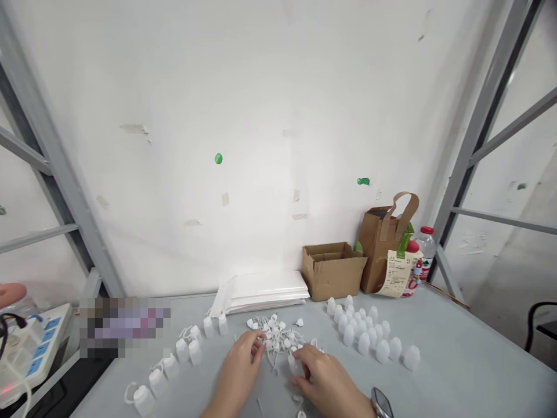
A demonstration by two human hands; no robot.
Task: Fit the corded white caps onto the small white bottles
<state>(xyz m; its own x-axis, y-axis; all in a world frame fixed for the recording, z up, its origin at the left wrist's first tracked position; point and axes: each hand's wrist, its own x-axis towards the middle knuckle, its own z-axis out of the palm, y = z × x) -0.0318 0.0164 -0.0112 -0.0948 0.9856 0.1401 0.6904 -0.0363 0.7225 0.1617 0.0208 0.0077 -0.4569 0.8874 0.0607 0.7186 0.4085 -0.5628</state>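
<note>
My right hand (326, 374) has its thumb and fingers closed around a small translucent white container (295, 364) above the grey table. My left hand (241, 366) is beside it, its fingers curled together at the near left edge of a pile of white caps with thin cords (278, 337). Whatever those fingers hold, if anything, is hidden. To the left, a slanting row of white containers (157, 382) stands, several with looped cords at the top. Several plain translucent containers (363, 342) stand in a group on the right.
White padded envelopes (265, 289) lie against the wall. An open cardboard box (334, 276), a brown paper bag (374, 249) and a red-capped bottle (427, 247) stand at the back right. A power strip (43, 348) is at far left. Metal posts flank the table.
</note>
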